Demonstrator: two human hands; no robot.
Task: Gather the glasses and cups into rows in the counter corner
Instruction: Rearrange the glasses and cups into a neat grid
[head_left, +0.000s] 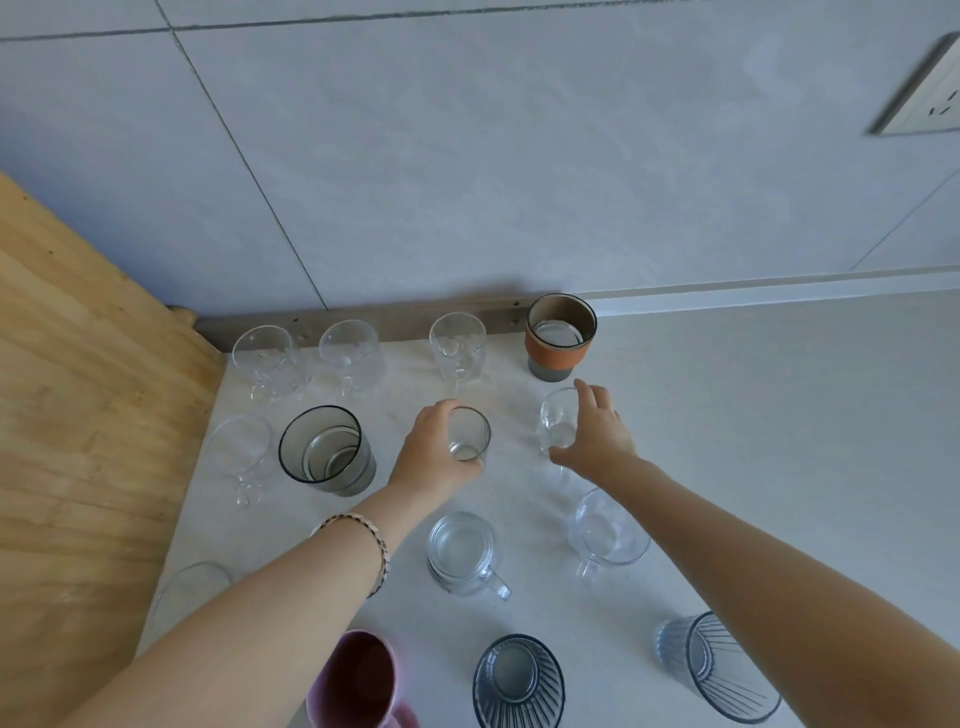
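Along the back wall stand three clear stemmed glasses (262, 356) (349, 353) (458, 343) and an orange-banded cup (560, 338). In the second row are a clear stemmed glass (240, 447) and a smoky grey tumbler (324, 449). My left hand (434, 452) grips a small dark-rimmed glass (470, 434) standing on the counter. My right hand (595, 434) curls around a small clear glass (556, 418), fingers over its rim. Nearer me stand a clear mug (462, 553), a clear handled cup (608, 530), two ribbed blue-grey glasses (519, 680) (722, 667), a pink cup (358, 680) and a clear glass (189, 590).
A wooden board (88, 415) walls off the left side and meets the grey tiled wall (467, 156) at the corner. A metal strip (395, 312) runs along the wall's foot. A wall socket (930, 93) sits at upper right. The pale counter (779, 415) stretches to the right.
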